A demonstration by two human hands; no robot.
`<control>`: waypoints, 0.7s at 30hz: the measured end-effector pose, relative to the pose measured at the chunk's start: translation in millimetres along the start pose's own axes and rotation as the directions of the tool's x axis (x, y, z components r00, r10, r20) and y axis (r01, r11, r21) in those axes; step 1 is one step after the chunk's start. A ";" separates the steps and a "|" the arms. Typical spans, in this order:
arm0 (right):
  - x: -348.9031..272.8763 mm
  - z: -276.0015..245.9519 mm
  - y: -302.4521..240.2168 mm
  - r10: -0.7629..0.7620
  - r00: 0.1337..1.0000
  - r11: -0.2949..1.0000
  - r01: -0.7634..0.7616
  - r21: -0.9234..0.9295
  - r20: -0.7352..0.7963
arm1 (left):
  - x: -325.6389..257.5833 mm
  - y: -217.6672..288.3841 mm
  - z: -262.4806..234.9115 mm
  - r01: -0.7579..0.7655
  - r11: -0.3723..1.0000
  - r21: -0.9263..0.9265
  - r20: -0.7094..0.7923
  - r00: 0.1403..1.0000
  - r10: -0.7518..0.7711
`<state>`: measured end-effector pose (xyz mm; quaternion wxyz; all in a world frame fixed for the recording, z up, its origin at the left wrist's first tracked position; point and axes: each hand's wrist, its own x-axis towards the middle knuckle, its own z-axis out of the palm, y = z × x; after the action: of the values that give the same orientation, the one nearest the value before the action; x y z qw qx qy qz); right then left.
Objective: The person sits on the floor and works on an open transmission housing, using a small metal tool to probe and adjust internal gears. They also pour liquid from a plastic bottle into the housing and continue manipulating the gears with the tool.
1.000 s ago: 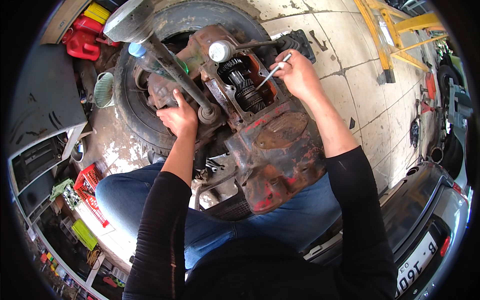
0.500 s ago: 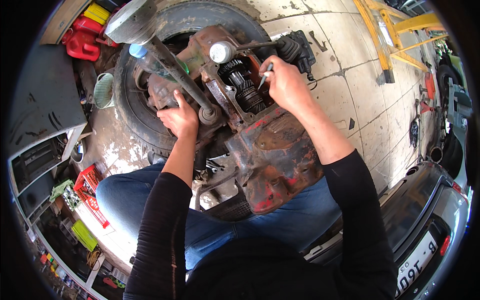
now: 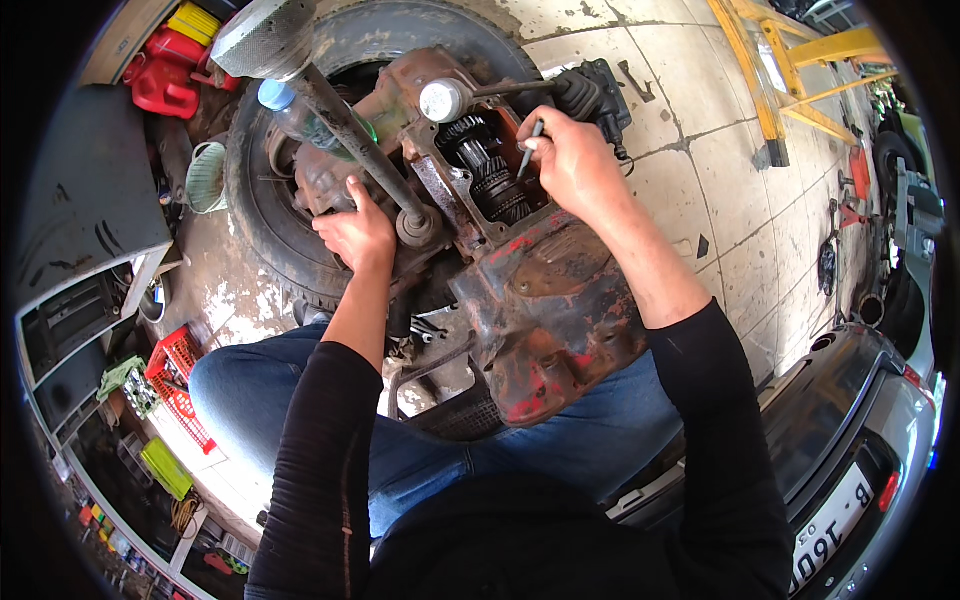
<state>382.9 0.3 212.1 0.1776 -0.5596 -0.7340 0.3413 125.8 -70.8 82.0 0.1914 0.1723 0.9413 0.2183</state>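
Observation:
A rusty gearbox housing (image 3: 560, 310) with traces of red paint lies in front of me, its top opening showing dark gears (image 3: 490, 175). My right hand (image 3: 580, 165) pinches a thin, grey, pen-like metal tool (image 3: 531, 150), its tip pointing down beside the gears at the right wall of the opening. I cannot tell whether the tip touches metal. At the left, my left hand (image 3: 358, 235) lies against a rusty casting (image 3: 325, 180), thumb stretched up and fingers partly hidden behind it. A long metal shaft (image 3: 365, 150) with a wide, knurled end rises just beside this hand.
A large tyre (image 3: 250, 210) lies under the assembly. By the shaft are a plastic bottle (image 3: 300, 115) and a white round knob (image 3: 445, 101) on a lever. A yellow stand (image 3: 765, 90) is at the far right, a grey car (image 3: 870, 430) nearer. Red baskets (image 3: 180, 385) sit left.
The tool and my right hand have shifted very slightly at the opening's right wall. My left hand stays in place on the casting.

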 end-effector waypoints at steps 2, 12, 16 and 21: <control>-1.6 6.6 1.9 -0.096 0.995 0.995 0.096 0.002 0.019 | 0.9 -1.2 0.7 -0.007 1.000 -0.002 -0.007 1.000 0.007; 12.6 5.0 24.2 0.169 0.986 0.904 -0.153 0.398 -0.007 | 0.2 -0.9 -1.3 -0.003 1.000 0.001 -0.001 1.000 0.003; 14.0 8.6 28.8 0.183 0.979 0.936 -0.145 0.322 -0.092 | -1.0 0.4 -0.4 -0.010 1.000 0.006 0.004 1.000 0.010; 13.4 18.4 38.9 0.179 0.976 0.884 -0.102 0.455 -0.128 | -0.3 0.1 2.8 -0.015 1.000 0.005 0.003 1.000 0.015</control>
<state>394.1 12.8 170.4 0.3363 -0.5822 -0.5762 0.4647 127.3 -69.9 79.8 0.1906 0.1803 0.9402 0.2171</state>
